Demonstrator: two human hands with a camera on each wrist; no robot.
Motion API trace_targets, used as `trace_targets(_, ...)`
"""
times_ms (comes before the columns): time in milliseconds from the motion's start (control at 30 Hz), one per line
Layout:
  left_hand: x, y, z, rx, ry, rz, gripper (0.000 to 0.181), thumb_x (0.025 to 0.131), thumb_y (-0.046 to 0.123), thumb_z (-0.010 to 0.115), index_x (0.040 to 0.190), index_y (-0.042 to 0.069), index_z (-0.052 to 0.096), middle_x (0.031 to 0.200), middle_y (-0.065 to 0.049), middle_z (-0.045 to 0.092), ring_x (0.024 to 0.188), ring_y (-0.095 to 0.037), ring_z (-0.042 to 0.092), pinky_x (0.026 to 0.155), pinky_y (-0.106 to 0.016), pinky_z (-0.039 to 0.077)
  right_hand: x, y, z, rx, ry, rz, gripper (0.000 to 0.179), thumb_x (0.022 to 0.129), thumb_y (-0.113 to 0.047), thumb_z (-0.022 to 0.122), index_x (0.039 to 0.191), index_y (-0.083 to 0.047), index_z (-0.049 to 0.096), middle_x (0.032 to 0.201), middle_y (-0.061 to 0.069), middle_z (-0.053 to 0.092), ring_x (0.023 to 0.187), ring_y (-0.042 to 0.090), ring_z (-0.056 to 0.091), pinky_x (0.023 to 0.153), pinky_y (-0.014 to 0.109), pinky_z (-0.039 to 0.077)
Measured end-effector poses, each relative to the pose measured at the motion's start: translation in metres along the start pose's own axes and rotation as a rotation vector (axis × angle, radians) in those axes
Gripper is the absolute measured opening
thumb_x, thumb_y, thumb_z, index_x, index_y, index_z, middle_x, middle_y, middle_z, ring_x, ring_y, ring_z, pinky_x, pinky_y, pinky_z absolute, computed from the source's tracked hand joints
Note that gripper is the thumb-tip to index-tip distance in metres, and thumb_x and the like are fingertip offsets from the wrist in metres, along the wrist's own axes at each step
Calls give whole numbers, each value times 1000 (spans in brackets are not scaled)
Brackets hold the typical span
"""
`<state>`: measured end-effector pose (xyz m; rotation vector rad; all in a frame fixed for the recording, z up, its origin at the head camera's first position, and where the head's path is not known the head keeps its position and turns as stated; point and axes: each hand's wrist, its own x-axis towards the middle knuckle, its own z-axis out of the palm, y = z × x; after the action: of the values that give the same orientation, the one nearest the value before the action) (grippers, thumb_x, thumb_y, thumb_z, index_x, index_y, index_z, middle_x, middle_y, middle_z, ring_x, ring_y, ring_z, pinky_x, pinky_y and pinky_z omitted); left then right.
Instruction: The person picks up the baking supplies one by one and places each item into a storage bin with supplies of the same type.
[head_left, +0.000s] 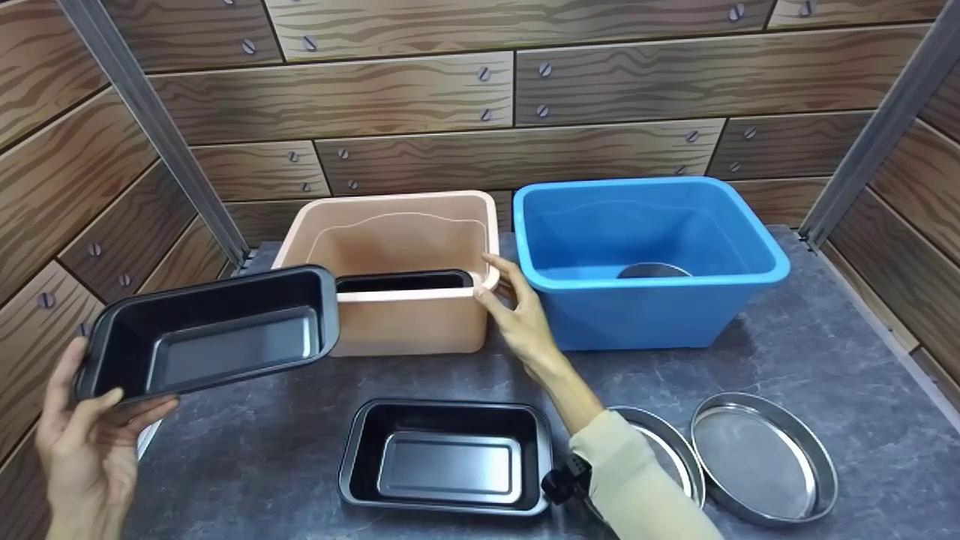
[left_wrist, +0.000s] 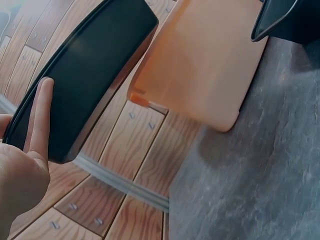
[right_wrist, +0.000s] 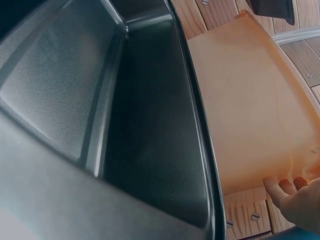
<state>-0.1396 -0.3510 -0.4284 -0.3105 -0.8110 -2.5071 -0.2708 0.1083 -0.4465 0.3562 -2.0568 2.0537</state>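
My left hand (head_left: 94, 442) grips the near-left end of a black loaf pan (head_left: 225, 337), holding it tilted in the air at the left, its far end in front of the peach bin's left side. In the left wrist view the fingers (left_wrist: 44, 110) lie along the pan's outside. My right hand (head_left: 521, 311) is at the right front corner of the peach bin (head_left: 412, 322), thumb and fingers around its rim. Inside that bin the rim of another dark pan (head_left: 405, 281) shows. A second black loaf pan (head_left: 450, 465) lies on the table below the right forearm.
Right of the peach bin stands a blue bin (head_left: 630, 315) with a round metal pan (head_left: 652, 271) partly visible inside. Two round metal pans (head_left: 765, 457) lie at the front right, one partly covered by the right sleeve. Wood-patterned walls (head_left: 420, 97) enclose the table on the back and sides.
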Motion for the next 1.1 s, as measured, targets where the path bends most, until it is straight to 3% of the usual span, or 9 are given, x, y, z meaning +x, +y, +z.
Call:
trace_targets(400, 5, -26, 44, -26, 40, -18, 65, 97, -26, 31, 156, -1, 39, 143, -29, 51, 77, -51, 73, 60, -60, 60, 1, -1, -2, -7, -14, -11, 54, 99, -12, 70, 150, -13, 53, 152, 9, 52, 133, 30, 53, 113, 41, 46)
trace_targets(567, 8, -36, 53, -40, 41, -22, 65, 97, -27, 32, 155, 0, 40, 140, -30, 54, 76, -51, 73, 60, -61, 61, 0, -2, -2, -19, -26, -10, 55, 100, -13, 69, 152, -14, 52, 153, 9, 51, 133, 27, 53, 114, 41, 45)
trace_targets(733, 11, -44, 61, -26, 33, -26, 67, 96, -27, 33, 156, 1, 39, 142, -30, 52, 77, -51, 73, 61, -60, 61, 1, -2, -3, -24, -32, -33, 55, 100, -11, 68, 152, -10, 51, 153, 11, 51, 133, 28, 53, 117, 48, 42)
trace_targets(1100, 20, -64, 81, 6, 0, -30, 66, 95, -27, 37, 154, 3, 44, 140, -31, 50, 75, -50, 74, 62, -58, 61, 0, -2, -3, -36, -28, -16, 54, 100, -14, 70, 151, -16, 53, 151, 9, 53, 133, 26, 53, 115, 41, 44)
